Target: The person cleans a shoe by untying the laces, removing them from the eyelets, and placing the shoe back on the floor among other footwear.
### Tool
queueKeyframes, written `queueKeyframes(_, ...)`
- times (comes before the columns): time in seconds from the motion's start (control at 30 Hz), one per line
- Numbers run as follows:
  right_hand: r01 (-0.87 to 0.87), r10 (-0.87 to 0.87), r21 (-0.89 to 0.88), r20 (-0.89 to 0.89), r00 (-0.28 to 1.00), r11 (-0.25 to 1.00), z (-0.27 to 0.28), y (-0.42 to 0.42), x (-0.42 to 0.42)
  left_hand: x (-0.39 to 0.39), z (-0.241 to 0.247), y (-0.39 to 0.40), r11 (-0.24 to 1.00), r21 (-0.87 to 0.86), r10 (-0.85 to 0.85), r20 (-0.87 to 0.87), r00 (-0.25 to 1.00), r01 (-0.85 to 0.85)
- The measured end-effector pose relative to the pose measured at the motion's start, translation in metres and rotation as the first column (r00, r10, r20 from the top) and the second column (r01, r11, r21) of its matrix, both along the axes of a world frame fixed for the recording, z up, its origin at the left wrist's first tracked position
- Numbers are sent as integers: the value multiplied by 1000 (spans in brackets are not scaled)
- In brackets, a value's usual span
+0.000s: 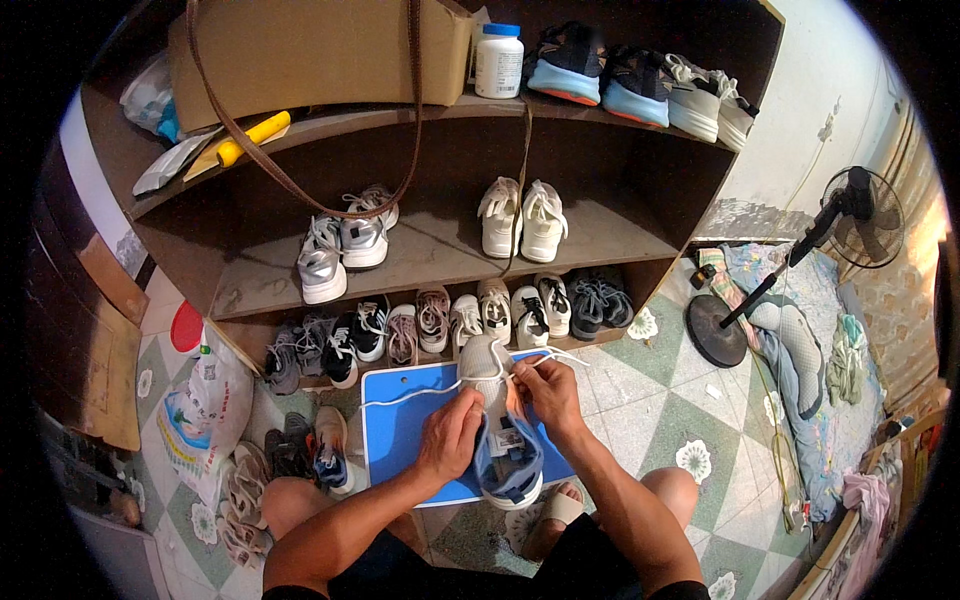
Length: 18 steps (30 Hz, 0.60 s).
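Observation:
A sneaker (512, 457) with a blue lining and white sole is held between my hands, its heel towards me and its light tongue raised. My left hand (452, 433) pinches the left edge of its opening near the eyelets. My right hand (547, 390) has its fingertips closed on the upper right side, at the lace and eyelets. A white shoelace (412, 394) runs loose out to the left, and its other end extends past my right fingers. Beneath the shoe is a blue board (405, 442) with a white rim.
A wooden shoe rack (442, 262) with several pairs of shoes stands ahead. More shoes (330, 442) and a plastic bag (206, 412) are on the tiled floor at left. A standing fan (765, 289) and bedding (817, 450) are at right. A brown strap (259, 161) hangs across the rack.

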State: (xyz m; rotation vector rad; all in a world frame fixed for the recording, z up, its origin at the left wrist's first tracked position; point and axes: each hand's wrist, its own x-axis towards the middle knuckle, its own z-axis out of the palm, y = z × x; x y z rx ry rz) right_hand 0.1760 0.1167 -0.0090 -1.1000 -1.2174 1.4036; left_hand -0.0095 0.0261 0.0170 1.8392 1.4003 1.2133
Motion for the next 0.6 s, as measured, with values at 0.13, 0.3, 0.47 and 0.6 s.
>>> queueKeyframes(0.13,29,-35,-61,-99,994,998,2,-3,-5,-1,-6,1,1000,16,15,21,1000,-15)
queueKeyframes(0.3,41,-46,-40,-134,990,998,-7,-3,-6,-3,-9,5,999,12,35,43,998,-35)
queueKeyframes(0.47,66,-66,60,2,998,996,-12,-1,-7,-7,-10,7,1000,7,24,53,998,-24)
queueKeyframes(0.6,85,-97,96,127,987,992,-12,1,-4,-8,-2,8,1000,4,-10,38,999,10)
